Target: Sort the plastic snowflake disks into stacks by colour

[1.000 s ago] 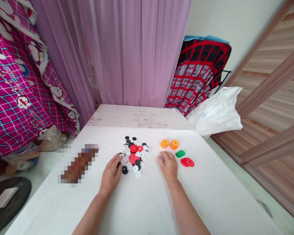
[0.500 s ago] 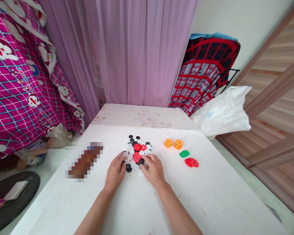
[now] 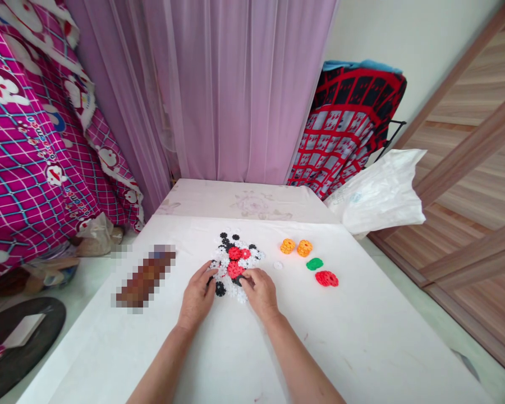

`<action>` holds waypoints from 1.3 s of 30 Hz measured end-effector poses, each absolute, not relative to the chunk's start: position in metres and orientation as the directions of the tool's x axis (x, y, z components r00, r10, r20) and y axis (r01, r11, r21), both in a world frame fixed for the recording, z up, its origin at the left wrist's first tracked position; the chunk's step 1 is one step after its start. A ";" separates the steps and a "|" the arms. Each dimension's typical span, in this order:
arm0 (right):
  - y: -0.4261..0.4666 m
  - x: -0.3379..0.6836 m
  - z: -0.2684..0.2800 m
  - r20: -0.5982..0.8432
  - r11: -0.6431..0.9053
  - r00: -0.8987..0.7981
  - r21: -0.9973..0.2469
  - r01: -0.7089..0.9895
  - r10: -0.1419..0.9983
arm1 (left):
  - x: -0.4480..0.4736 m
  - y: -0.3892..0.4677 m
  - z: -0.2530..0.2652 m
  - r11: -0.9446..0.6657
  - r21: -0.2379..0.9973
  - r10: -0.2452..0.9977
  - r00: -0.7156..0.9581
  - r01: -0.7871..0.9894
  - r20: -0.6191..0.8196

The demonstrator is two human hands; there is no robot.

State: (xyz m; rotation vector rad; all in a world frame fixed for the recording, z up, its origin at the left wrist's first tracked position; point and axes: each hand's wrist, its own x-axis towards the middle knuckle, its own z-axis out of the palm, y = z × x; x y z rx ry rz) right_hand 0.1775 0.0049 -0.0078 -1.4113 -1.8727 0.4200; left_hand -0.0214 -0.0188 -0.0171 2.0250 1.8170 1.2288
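A loose pile of plastic snowflake discs (image 3: 234,268) in white, black and red lies in the middle of the table. My left hand (image 3: 198,293) rests at the pile's left edge, its thumb and fingers curled around a black disc that shows only in part. On the other side, my right hand (image 3: 261,292) has its thumb and fingertips closed on a dark disc at the pile's lower right, partly covered by the fingers. A separate black disc (image 3: 220,289) lies between the hands, close to the left thumb. Red discs (image 3: 234,253) sit on top of the pile.
To the right stand two orange disc stacks (image 3: 304,248), a green stack (image 3: 315,264) and a tilted red stack (image 3: 327,278). A single white disc (image 3: 278,265) lies nearer the pile. A blurred-out brown item (image 3: 145,278) is at left. A white bag (image 3: 382,191) hangs by the table's right edge.
My right hand's fingers have closed in slightly, and the dark disc by them is now more covered. My left hand stays nearly still. The whole view has shifted slightly.
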 end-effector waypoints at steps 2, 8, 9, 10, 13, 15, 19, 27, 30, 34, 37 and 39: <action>0.006 0.179 -0.010 0.339 0.307 -0.084 -0.685 0.660 0.937 | -0.021 -0.019 -0.017 -0.249 0.600 0.884 -0.074 0.761 0.461; 0.004 0.193 -0.017 0.314 0.217 0.051 -0.754 0.621 0.948 | -0.021 -0.019 -0.017 -0.242 0.604 0.887 -0.079 0.759 0.456; 0.003 0.197 -0.018 0.322 0.214 0.060 -0.745 0.632 0.945 | -0.021 -0.020 -0.018 -0.240 0.609 0.888 -0.082 0.756 0.452; 0.002 0.202 -0.019 0.332 0.209 0.070 -0.730 0.651 0.941 | -0.021 -0.020 -0.018 -0.239 0.613 0.889 -0.084 0.753 0.449; -0.001 0.219 -0.021 0.365 0.184 0.094 -0.657 0.731 0.926 | -0.022 -0.020 -0.019 -0.240 0.623 0.891 -0.086 0.745 0.446; -0.003 0.228 -0.021 0.384 0.167 0.095 -0.594 0.787 0.919 | -0.022 -0.020 -0.019 -0.242 0.626 0.890 -0.088 0.741 0.448; -0.008 0.235 -0.017 0.420 0.191 0.027 -0.468 0.863 0.907 | -0.022 -0.021 -0.018 -0.240 0.628 0.891 -0.090 0.740 0.446; -0.002 0.235 -0.012 0.413 0.149 0.005 -0.339 0.929 0.911 | -0.022 -0.021 -0.018 -0.250 0.611 0.881 -0.085 0.751 0.465; 0.002 0.229 -0.010 0.444 0.168 0.009 -0.358 0.919 0.896 | -0.021 -0.021 -0.017 -0.245 0.601 0.885 -0.078 0.760 0.459; 0.002 0.212 -0.002 0.468 0.226 -0.038 -0.352 0.908 0.883 | -0.021 -0.021 -0.015 -0.233 0.607 0.890 -0.085 0.759 0.448; 0.004 0.200 0.003 0.449 0.213 -0.043 -0.337 0.917 0.892 | -0.021 -0.021 -0.016 -0.231 0.616 0.891 -0.090 0.753 0.445; 0.006 0.195 0.004 0.436 0.204 -0.043 -0.329 0.922 0.899 | -0.021 -0.021 -0.016 -0.234 0.619 0.890 -0.090 0.749 0.446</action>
